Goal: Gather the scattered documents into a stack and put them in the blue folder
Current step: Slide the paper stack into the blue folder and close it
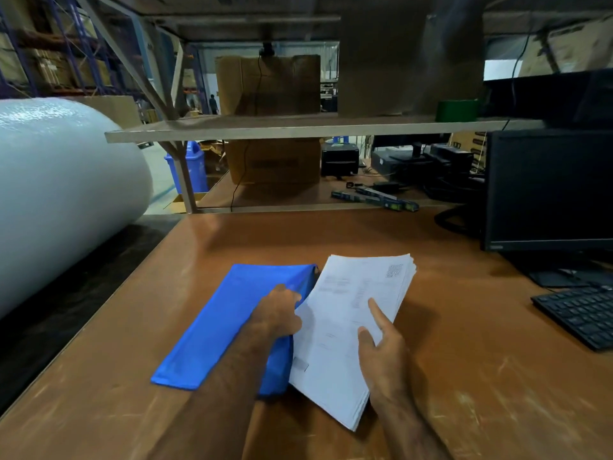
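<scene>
**Stack gathered, folder being opened**

The white printed paper documents are already squared into one thick stack, lying on the table with their left edge tucked against the flat blue fabric folder. The left hand has its fingers curled round the folder's right-hand edge, seemingly lifting the opening. The right hand holds the stack, thumb and forefinger lying on the top sheet while the other fingers go under the near edge (how they lie beneath cannot be told).

So the gathering looks done and the filing is the step in hand. The next move, as I judge it, calls for keeping the folder mouth held wide while the stack slides in sideways without the sheets fanning or catching on the lip.

The surface is a worn orange-brown laminate table, scuffed pale in places. A black keyboard and black monitor stand at the right, a large roll of bubble wrap at the left, and cardboard boxes on a shelf behind, in a warehouse.
</scene>
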`<control>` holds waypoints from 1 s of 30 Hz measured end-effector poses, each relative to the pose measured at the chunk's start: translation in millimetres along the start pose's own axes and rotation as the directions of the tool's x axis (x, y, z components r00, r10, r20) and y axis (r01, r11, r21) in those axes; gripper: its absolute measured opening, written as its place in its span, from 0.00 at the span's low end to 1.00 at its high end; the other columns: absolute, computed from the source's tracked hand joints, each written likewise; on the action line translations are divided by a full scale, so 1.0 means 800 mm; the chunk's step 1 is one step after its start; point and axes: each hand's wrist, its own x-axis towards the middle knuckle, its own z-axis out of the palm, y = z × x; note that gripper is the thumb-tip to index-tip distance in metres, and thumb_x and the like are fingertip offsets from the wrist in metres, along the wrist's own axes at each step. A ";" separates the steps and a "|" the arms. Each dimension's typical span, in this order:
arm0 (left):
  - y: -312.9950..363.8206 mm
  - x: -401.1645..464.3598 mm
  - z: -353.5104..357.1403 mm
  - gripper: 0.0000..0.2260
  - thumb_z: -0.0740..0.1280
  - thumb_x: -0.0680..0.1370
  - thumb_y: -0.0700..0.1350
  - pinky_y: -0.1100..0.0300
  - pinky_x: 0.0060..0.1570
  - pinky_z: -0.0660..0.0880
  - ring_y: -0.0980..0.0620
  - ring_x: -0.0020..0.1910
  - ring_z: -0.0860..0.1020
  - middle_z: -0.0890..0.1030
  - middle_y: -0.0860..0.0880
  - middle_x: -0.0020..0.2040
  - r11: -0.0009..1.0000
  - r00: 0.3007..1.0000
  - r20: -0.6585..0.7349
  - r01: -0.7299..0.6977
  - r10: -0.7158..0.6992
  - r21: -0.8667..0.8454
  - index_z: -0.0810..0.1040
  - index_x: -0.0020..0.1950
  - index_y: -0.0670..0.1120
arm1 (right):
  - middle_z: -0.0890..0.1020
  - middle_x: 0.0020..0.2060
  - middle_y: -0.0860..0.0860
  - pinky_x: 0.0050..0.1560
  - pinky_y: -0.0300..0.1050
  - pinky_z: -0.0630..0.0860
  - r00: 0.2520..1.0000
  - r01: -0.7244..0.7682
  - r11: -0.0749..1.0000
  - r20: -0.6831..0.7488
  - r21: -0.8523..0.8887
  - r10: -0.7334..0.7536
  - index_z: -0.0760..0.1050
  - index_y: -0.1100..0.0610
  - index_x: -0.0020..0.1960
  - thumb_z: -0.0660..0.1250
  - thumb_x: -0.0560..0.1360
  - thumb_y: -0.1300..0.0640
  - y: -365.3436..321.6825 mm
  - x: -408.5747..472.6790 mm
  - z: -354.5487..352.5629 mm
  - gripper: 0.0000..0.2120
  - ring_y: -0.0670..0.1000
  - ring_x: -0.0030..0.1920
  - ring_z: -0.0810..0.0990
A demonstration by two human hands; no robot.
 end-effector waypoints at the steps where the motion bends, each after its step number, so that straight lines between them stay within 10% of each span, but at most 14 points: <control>1: -0.001 0.004 0.001 0.09 0.66 0.74 0.40 0.51 0.61 0.74 0.40 0.62 0.76 0.74 0.42 0.65 1.000 1.000 0.007 -0.020 0.020 0.013 0.80 0.52 0.47 | 0.77 0.64 0.40 0.60 0.52 0.82 0.999 0.007 1.000 -0.033 -0.010 -0.007 0.73 0.46 0.74 0.67 0.80 0.62 -0.004 0.003 0.000 0.24 0.48 0.61 0.79; 9: 0.005 0.016 -0.018 0.20 0.64 0.75 0.39 0.50 0.46 0.81 0.38 0.53 0.82 0.79 0.42 0.65 0.991 0.999 0.002 -0.050 0.051 -0.123 0.72 0.68 0.42 | 0.79 0.67 0.44 0.55 0.52 0.84 0.996 0.091 0.995 0.025 -0.045 -0.090 0.71 0.47 0.76 0.67 0.80 0.61 -0.021 0.010 0.023 0.26 0.50 0.60 0.82; 15: -0.006 0.014 -0.003 0.34 0.65 0.76 0.40 0.55 0.69 0.69 0.44 0.76 0.67 0.62 0.46 0.81 0.994 0.999 -0.002 -0.032 0.032 -0.105 0.58 0.82 0.45 | 0.76 0.71 0.44 0.60 0.51 0.82 0.994 0.044 0.994 0.103 -0.101 -0.034 0.68 0.48 0.77 0.67 0.81 0.60 -0.004 0.000 0.027 0.27 0.51 0.65 0.79; 20: 0.005 0.021 0.001 0.35 0.63 0.76 0.41 0.53 0.69 0.70 0.43 0.78 0.65 0.48 0.50 0.84 0.998 0.991 0.137 0.006 0.003 -0.064 0.57 0.83 0.50 | 0.79 0.67 0.43 0.67 0.48 0.76 0.988 0.006 0.990 0.156 -0.139 0.016 0.72 0.40 0.68 0.70 0.77 0.61 0.020 -0.001 0.026 0.24 0.49 0.68 0.77; 24: 0.007 0.037 0.009 0.30 0.63 0.75 0.41 0.51 0.62 0.76 0.39 0.70 0.73 0.65 0.45 0.79 1.000 0.986 0.162 0.025 -0.025 -0.002 0.63 0.78 0.46 | 0.83 0.53 0.34 0.59 0.39 0.77 0.979 -0.083 0.996 0.183 -0.043 0.090 0.82 0.41 0.52 0.74 0.76 0.55 0.019 0.023 0.024 0.10 0.40 0.59 0.80; 30: -0.005 0.045 0.019 0.33 0.63 0.76 0.42 0.54 0.66 0.73 0.42 0.74 0.69 0.59 0.47 0.82 1.000 0.985 0.171 0.015 -0.013 -0.011 0.58 0.81 0.45 | 0.85 0.56 0.48 0.58 0.44 0.79 0.903 -0.371 0.903 0.309 0.217 0.297 0.84 0.51 0.56 0.71 0.79 0.58 -0.003 0.086 0.020 0.07 0.47 0.57 0.83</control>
